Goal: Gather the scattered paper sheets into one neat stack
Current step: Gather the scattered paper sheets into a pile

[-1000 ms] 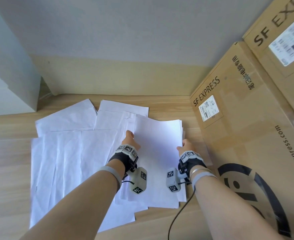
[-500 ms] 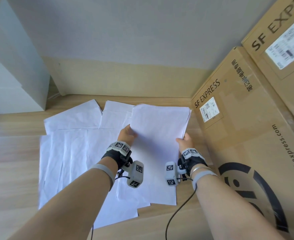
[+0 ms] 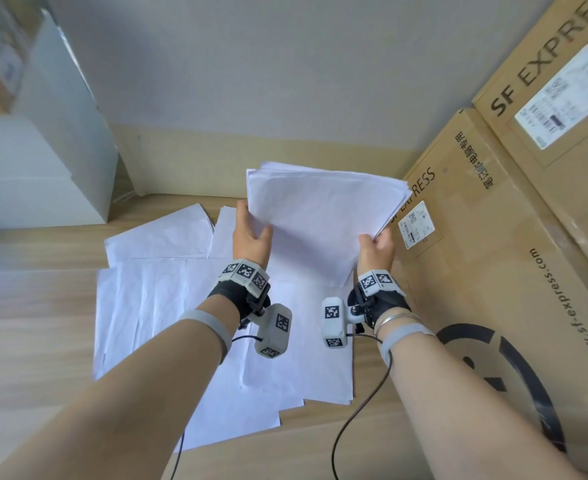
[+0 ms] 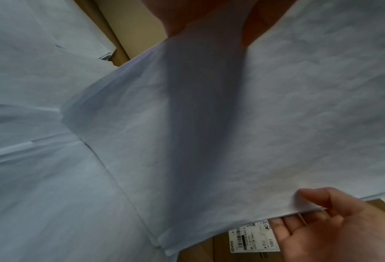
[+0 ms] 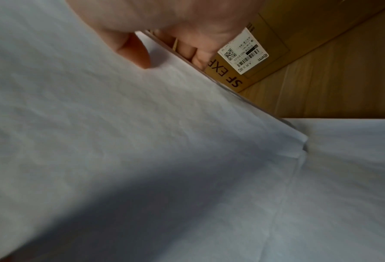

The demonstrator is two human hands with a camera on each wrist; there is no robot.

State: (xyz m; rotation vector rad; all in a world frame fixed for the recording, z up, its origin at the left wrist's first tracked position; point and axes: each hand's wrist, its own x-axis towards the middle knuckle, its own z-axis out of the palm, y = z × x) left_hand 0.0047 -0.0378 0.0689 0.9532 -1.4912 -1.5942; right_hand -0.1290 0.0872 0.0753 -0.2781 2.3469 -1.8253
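We hold stack tilted above loose sheets on floor: left hand clamped on left edge, right hand pinching right edge, beside box

Looked down and forward from head height, wide, over both forearms toward the cardboard box on the right. Sat very close under the left wrist, aimed across the held paper stack toward that box's label. Sat equally close at the right wrist, facing along the stack to the same label. Shared by all three: stack and label.
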